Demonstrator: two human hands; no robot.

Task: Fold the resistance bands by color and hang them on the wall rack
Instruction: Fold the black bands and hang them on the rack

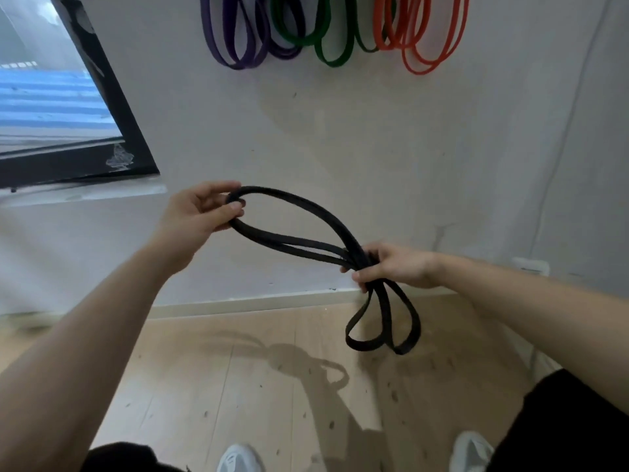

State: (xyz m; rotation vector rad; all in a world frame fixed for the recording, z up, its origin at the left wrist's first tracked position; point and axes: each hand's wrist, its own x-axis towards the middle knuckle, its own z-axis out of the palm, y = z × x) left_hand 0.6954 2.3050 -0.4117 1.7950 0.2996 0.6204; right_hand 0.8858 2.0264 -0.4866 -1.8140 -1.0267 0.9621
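Black rubber, a resistance band (299, 219), was stretched in folded strands between both hands in front of the pale wall (374, 148). The left hand (200, 212) pinched the looped end between thumb and fingers, raised near the window (61, 107) sill. The right hand (391, 267) had its fingers curled round the gathered strands lower down, and two loops hung below it above the wooden floor (238, 386). High on the wall hung purple bands (235, 46), green bands (326, 46) and orange bands (425, 42); whatever held them was cut off by the top edge, presumably the rack. White shoes (238, 458) showed at the bottom.
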